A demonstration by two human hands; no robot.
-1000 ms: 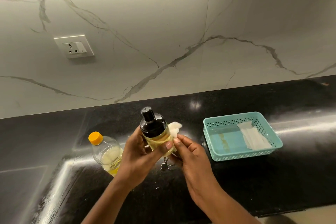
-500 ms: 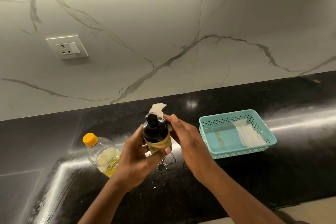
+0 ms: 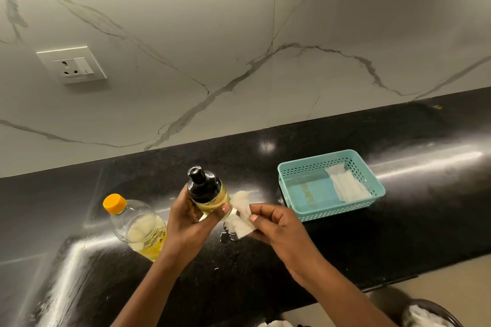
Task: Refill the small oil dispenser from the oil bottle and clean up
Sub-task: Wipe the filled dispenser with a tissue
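Slippage is looming if oil is filming the dispenser (image 3: 211, 199), which the left hand (image 3: 187, 225) is gripping right of the oil bottle (image 3: 138, 228); the right hand (image 3: 279, 225) is pinching a tissue (image 3: 240, 211) beside it.

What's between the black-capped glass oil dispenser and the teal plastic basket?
Head view: a crumpled white paper tissue, pinched by the right hand, beside the black-capped glass oil dispenser; then bare black countertop up to the teal plastic basket.

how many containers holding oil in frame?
2. The small dispenser, gripped in the left hand; the orange-capped oil bottle, standing on the counter left of it. None looks hidden.
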